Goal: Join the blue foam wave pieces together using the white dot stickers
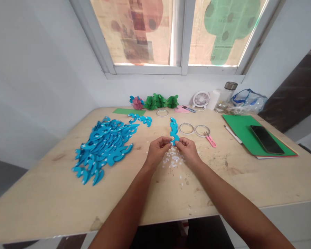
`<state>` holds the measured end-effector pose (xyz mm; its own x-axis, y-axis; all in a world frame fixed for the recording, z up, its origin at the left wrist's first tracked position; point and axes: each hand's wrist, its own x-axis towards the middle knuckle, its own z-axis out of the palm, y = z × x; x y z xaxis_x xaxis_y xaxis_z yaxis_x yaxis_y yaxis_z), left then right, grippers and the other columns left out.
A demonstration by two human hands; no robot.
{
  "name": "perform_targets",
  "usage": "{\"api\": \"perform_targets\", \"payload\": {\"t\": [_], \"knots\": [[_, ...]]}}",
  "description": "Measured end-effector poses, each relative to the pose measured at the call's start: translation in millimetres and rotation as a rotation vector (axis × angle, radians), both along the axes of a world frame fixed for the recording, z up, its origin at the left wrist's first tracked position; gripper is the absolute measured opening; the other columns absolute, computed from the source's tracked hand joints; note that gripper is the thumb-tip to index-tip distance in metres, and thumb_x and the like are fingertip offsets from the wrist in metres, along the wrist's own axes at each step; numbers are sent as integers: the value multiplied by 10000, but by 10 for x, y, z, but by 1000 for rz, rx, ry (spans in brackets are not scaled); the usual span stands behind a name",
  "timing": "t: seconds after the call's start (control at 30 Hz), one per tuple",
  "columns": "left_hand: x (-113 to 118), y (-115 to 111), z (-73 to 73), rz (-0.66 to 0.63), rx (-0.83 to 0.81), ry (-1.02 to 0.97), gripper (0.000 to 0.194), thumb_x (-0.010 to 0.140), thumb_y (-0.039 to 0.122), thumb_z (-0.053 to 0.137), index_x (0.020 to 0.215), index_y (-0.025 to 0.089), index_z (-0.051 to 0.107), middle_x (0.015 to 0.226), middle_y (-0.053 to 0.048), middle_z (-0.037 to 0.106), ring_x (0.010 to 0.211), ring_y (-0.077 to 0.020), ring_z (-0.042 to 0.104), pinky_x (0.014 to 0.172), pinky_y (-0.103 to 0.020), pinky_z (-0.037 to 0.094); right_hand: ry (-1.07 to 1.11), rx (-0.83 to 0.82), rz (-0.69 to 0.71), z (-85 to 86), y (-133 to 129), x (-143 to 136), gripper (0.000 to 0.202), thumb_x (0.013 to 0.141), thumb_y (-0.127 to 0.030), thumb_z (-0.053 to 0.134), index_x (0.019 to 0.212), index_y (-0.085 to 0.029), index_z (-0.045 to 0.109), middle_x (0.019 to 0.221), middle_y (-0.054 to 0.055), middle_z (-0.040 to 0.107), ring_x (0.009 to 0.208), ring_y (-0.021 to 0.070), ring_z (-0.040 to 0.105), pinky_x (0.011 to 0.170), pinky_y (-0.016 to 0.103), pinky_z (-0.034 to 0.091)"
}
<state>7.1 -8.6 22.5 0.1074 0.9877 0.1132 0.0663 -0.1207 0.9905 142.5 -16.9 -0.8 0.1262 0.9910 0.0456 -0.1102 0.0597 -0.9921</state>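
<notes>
A wavy blue paper cutout (173,128) with small white patches lies in front of me on the table, its near end between my two hands. My left hand (158,149) pinches that end from the left, thumb and fingers together. From the other side my right hand (188,149) grips the same end with thumb and forefinger. Small white paper scraps (173,158) are scattered just below my fingers. To the left spreads a large heap of similar blue cutouts (103,141), and a few more blue pieces (142,120) lie behind it.
Rolls of tape (186,128) and pink snips (210,139) lie right of the cutout. Farther right are a pen (232,134), green sheets (238,125) and a phone (266,139). Along the wall stand green paper figures (159,100), a small fan (201,99) and a glass bottle (226,97).
</notes>
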Motion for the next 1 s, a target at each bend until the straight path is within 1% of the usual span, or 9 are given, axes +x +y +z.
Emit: {"api": "perform_targets", "payload": {"t": [0.1, 0.23, 0.3, 0.4, 0.47, 0.57, 0.77, 0.9, 1.0], "knots": [[-8, 3, 15, 54, 62, 18, 171, 660, 246, 554, 761, 158, 659, 754, -27, 667, 701, -146, 597, 658, -264, 481, -5, 3, -25, -10, 5, 7, 231, 648, -386, 639, 682, -159, 606, 549, -28, 558, 472, 93, 458, 473, 213, 330], [-40, 21, 14, 113, 99, 53, 156, 687, 232, 482, 656, 165, 620, 678, -14, 640, 652, -137, 576, 595, -238, 455, -34, -6, -48, -2, 5, 10, 234, 659, -390, 628, 690, -158, 611, 558, -23, 565, 487, 100, 465, 479, 216, 336], [-53, 34, -4, 107, 105, 118, 205, 721, 261, 457, 599, 167, 592, 625, -12, 624, 609, -134, 562, 573, -237, 438, -39, -6, -49, 7, 1, 8, 239, 658, -393, 629, 688, -156, 611, 562, -22, 566, 490, 100, 464, 484, 217, 340], [-62, 45, -30, 123, 132, 299, 300, 764, 323, 437, 540, 170, 564, 558, -13, 598, 559, -139, 542, 560, -250, 418, -45, 4, -52, 17, -6, 4, 240, 657, -392, 631, 683, -155, 609, 562, -24, 560, 488, 96, 452, 484, 216, 335], [-61, 38, -27, 161, 184, 381, 243, 750, 302, 463, 587, 170, 585, 607, -16, 621, 600, -146, 561, 586, -251, 419, -48, 7, -55, 16, -8, 3, 240, 657, -390, 631, 681, -153, 607, 557, -26, 550, 484, 93, 442, 478, 214, 325], [-53, 9, 3, 186, 270, 393, 142, 718, 214, 472, 703, 176, 608, 736, -15, 660, 694, -145, 586, 642, -239, 428, -53, 3, -57, 8, -6, 3, 241, 658, -391, 629, 681, -151, 608, 554, -28, 545, 481, 91, 435, 473, 213, 318], [-34, -25, 18, 135, 235, 400, 165, 743, 158, 383, 760, 198, 542, 583, 37, 597, 576, -127, 551, 607, -229, 416, -54, -7, -62, 23, -11, -1, 226, 657, -377, 632, 670, -153, 609, 547, -31, 535, 480, 87, 418, 469, 213, 305], [-35, -10, 7, 138, 221, 424, 180, 788, 198, 354, 810, 200, 533, 608, 30, 609, 613, -133, 570, 636, -240, 419, -54, 7, -57, 30, -13, -3, 218, 661, -372, 631, 660, -155, 607, 539, -31, 530, 478, 88, 414, 469, 216, 301], [-55, 3, 11, 129, 200, 463, 238, 827, 270, 342, 735, 197, 549, 542, 28, 589, 575, -140, 564, 619, -247, 416, -55, 13, -53, 11, -10, -1, 216, 667, -370, 628, 667, -155, 609, 547, -30, 536, 479, 89, 419, 474, 217, 299]]}}
